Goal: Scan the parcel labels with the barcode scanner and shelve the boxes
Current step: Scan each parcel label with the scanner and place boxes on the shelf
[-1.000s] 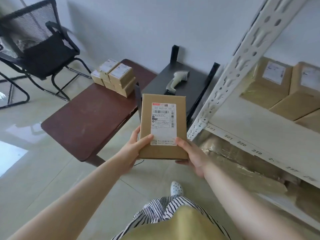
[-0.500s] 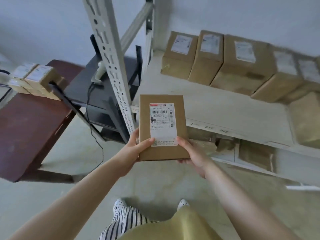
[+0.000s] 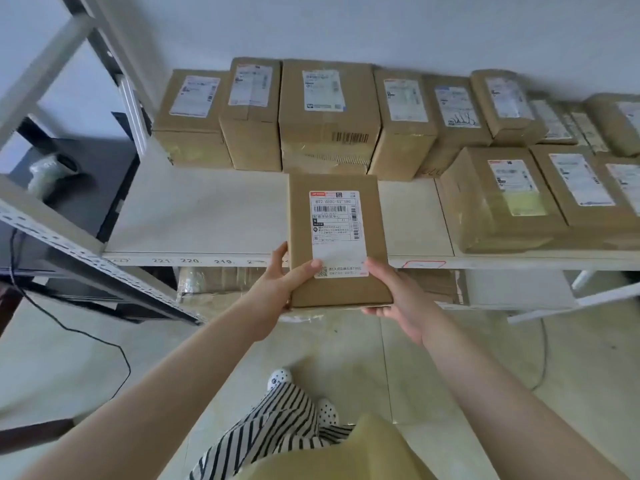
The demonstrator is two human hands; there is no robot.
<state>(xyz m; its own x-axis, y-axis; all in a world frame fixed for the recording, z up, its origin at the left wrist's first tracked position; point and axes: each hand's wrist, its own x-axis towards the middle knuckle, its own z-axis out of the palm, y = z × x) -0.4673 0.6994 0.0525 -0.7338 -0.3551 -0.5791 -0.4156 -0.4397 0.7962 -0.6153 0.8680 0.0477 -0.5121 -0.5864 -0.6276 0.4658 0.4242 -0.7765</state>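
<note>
Small parcel stockroom or storage rm: white slotted-steel shelf (image 3: 214,216) w/ handwritten slot nos. along its front edge, taped cardboard boxes (image 3: 329,116) w/ shipping labels lined up against a plain wall, more wrapped stock on the tier below. Tiled floor (image 3: 86,358), loose cable, dark table (image 3: 100,174) at left w/ a scanner-like device (image 3: 48,171).

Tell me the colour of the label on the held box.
White, with a red strip at its top; head view.

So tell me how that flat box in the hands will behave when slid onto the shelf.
The flat box probably stays stiff: its cardboard edges look crisp. Likely light, since the left hand and right hand pinch only its near end. Lying flat on the shelf, it shouldn't tip.
</note>
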